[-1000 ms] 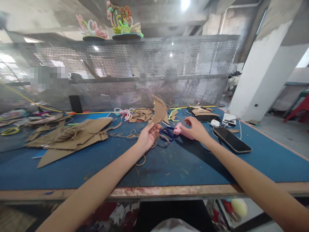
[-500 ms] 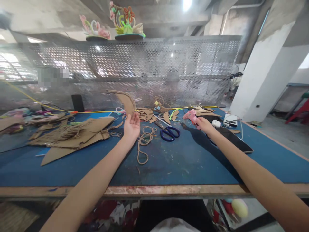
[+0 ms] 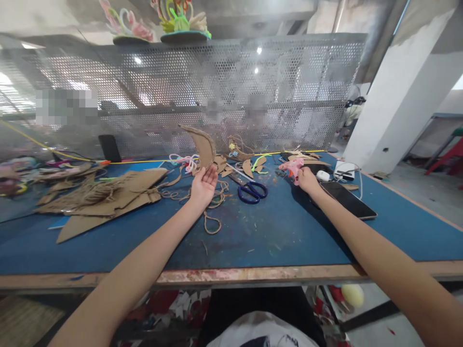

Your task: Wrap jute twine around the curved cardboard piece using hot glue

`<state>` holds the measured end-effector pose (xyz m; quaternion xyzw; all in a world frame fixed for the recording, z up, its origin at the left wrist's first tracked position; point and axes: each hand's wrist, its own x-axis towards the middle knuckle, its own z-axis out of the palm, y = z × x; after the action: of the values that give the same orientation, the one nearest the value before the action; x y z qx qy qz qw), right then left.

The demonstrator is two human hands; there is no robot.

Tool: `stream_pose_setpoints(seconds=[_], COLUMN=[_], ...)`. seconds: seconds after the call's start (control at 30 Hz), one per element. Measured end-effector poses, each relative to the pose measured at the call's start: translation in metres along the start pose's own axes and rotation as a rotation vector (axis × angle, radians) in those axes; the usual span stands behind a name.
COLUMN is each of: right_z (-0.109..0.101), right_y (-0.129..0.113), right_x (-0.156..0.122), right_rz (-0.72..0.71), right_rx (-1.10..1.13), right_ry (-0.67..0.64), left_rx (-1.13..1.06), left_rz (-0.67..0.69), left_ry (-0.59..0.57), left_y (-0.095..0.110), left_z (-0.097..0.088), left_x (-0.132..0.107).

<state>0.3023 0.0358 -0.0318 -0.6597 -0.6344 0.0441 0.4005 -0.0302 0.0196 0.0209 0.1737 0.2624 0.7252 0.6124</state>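
Note:
My left hand [image 3: 205, 185] grips the lower end of a curved, crescent-like cardboard piece [image 3: 202, 147] with a corded-looking edge, held upright above the table. In my right hand [image 3: 308, 180] is a pink glue gun [image 3: 292, 168], its nozzle pointing left. Below the left hand a loop of brown twine [image 3: 212, 224] lies loose on the blue mat. Scissors with dark blue handles [image 3: 252, 193] rest between the two hands. Small cardboard cut-outs [image 3: 248, 167] and a bright green pipe cleaner [image 3: 257, 161] lie behind the scissors.
Stacked cardboard sheets [image 3: 108, 197] carry a twine bundle on the left. A black tablet [image 3: 349, 200] and a white box [image 3: 344, 170] sit at right. A perforated metal screen [image 3: 231, 96] rises along the back, with pipe-cleaner decorations [image 3: 184, 29] on top.
The left hand has shifted slightly right with the cardboard piece. The glue gun has moved a little right and turned slightly. The whole view has tilted downward.

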Motion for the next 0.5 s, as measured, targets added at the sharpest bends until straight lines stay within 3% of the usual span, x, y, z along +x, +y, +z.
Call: stream_pose_setpoints(seconds=[0.17,0.5], right_z=[-0.005,-0.013], right_y=[-0.006,-0.008], right_x=[-0.008,-0.007], right_rz=[0.132,0.127], right_rx=[-0.074,-0.265], right_ry=[-0.067,-0.105], left_rx=[0.03,0.052], left_rz=[-0.019,0.011], left_ry=[-0.035,-0.048], left_y=[-0.001,-0.001], left_z=[0.0,0.003], left_x=[-0.002,-0.003])
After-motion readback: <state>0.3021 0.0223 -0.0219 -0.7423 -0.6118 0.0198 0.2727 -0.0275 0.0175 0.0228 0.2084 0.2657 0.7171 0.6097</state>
